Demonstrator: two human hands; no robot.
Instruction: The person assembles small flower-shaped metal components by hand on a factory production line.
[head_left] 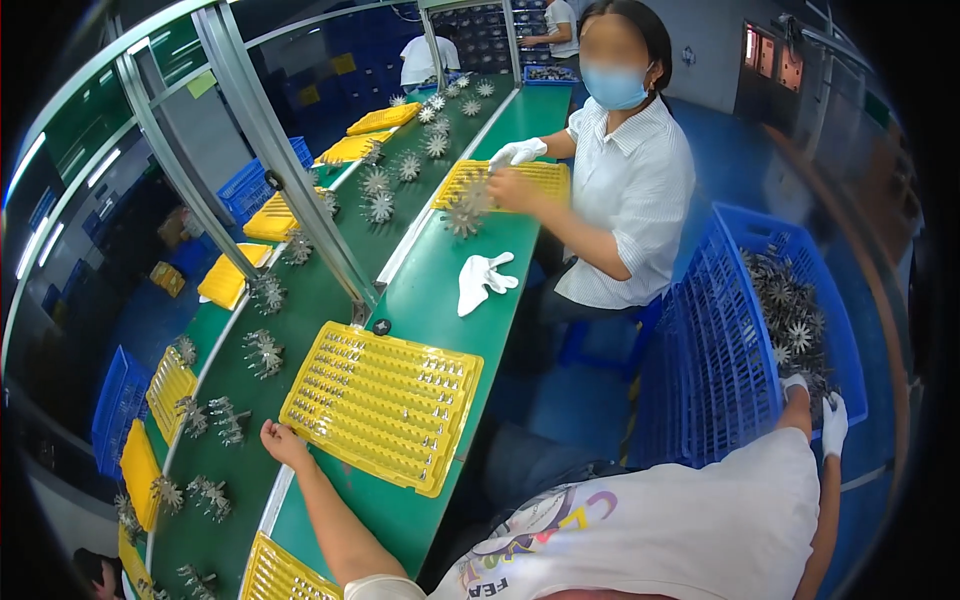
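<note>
A yellow, ribbed plastic tray lies mid-frame on the green bench. The bare left hand is at its left corner, fingers loosely curled; contact is unclear. The tray looks light and slightly flexible, best held level by opposite rims, lest its small silvery pieces slide. At right, one white-gloved hand and another white-gloved hand are at a blue basket of spiky grey metal stars, probably stiff and prickly; which is the right hand, and its grip, I cannot tell.
</note>
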